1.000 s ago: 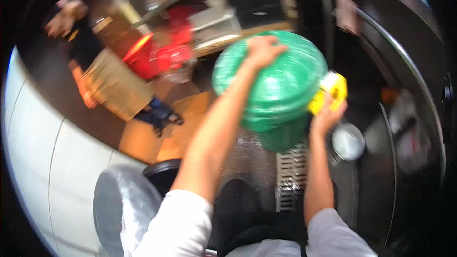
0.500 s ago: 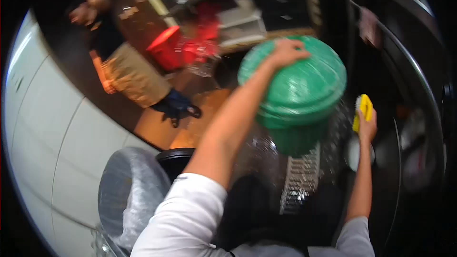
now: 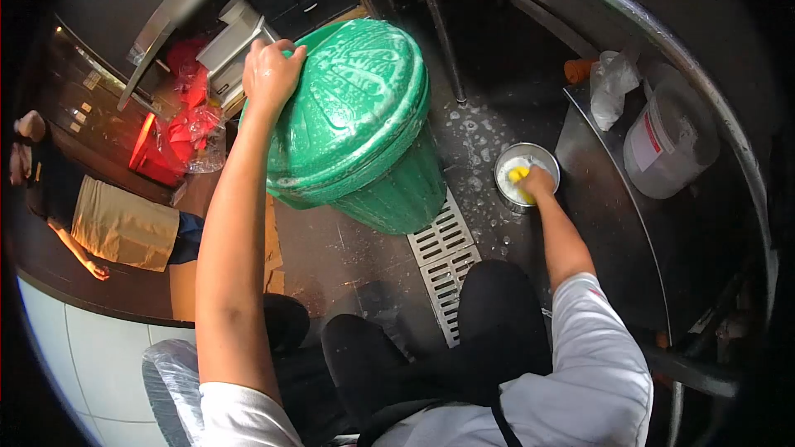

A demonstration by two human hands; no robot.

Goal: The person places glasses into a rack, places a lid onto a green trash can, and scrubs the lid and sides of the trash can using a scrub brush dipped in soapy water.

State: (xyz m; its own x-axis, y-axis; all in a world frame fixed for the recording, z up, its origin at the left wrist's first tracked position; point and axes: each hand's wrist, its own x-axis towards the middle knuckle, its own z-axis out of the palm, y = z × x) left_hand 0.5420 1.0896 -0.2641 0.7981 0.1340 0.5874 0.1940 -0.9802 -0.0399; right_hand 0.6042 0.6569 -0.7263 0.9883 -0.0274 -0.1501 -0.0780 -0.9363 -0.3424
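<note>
A green plastic trash bin [image 3: 397, 186] with a foamy green lid [image 3: 356, 103] leans tilted in front of me. My left hand [image 3: 273, 79] is closed over the lid's far left edge; its fingertips are partly hidden. Down to the right, my right hand [image 3: 540, 185] grips a yellow scrub brush [image 3: 520, 175], dipped into a round metal bowl [image 3: 552, 167] of white suds. The bowl stands on the wet floor, and foam spots lie between it and the bin.
A slotted drain grate [image 3: 447, 261] runs along the floor by the bin. At right, a clear plastic bucket [image 3: 671, 145] stands on a low dark shelf under a metal rail [image 3: 629, 16]. Another person [image 3: 116, 215] stands at left, near a red container [image 3: 155, 153].
My right hand has lowered the brush from the air into the metal bowl. My left hand has shifted to the lid's edge. The view has turned, placing the bin further left.
</note>
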